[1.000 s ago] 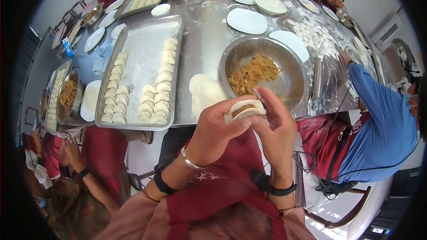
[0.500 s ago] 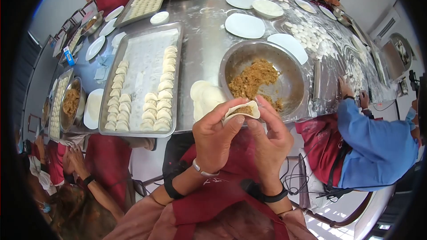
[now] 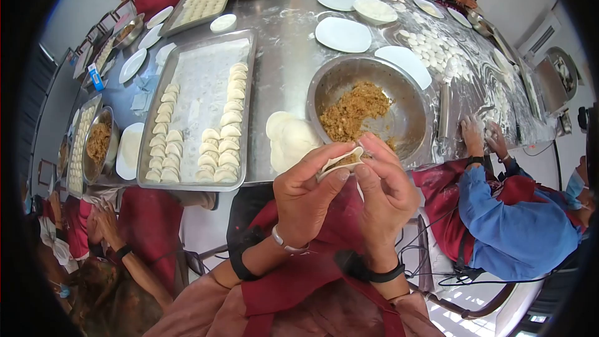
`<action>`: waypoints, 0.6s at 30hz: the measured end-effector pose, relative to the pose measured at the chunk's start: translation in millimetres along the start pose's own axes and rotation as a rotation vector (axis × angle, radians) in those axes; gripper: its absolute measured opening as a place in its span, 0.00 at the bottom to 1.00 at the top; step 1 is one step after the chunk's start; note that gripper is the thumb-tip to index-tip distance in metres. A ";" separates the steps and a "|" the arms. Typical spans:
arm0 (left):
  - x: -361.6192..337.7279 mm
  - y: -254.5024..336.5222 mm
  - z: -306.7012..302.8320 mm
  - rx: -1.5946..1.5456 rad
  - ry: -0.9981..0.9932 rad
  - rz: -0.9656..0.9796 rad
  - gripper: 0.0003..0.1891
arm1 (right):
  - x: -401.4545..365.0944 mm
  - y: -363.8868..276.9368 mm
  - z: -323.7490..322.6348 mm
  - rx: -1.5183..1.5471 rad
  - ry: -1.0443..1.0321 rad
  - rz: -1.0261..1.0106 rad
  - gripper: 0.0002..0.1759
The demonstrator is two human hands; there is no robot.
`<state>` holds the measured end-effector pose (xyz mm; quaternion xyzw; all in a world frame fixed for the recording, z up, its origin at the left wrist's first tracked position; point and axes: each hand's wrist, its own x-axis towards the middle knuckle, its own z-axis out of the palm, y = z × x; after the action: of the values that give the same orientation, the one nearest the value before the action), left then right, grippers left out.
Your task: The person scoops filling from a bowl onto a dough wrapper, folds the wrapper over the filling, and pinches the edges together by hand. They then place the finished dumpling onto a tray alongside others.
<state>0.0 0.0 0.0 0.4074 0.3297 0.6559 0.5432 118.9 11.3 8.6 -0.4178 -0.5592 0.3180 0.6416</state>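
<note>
Dumpling: half-folded, filling showing, held over near edge of table.
Left hand: grip pinched on dumpling, cradling it from below.
Right hand: grip pinched on right end, pressing seam.
Bowl of filling and wrappers: just beyond hands, within reach.
Tray: left, folded rows.

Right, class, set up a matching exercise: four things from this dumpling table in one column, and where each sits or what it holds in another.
1. dumpling
2. bowl
3. tray
4. wrappers

a. holds filling
b. between tray and bowl
c. pinched by left hand and right hand
d. holds dumpling rows

Pairs: 1-c, 2-a, 3-d, 4-b.
</note>
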 end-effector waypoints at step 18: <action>-2.3 11.0 -0.4 -0.001 -0.021 -0.011 0.18 | 1.8 -4.1 -1.7 -0.104 -0.113 -0.086 0.10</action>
<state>-5.0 -4.4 9.0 0.4120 0.3259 0.6487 0.5506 120.6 10.8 13.0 -0.4074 -0.6279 0.2837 0.5994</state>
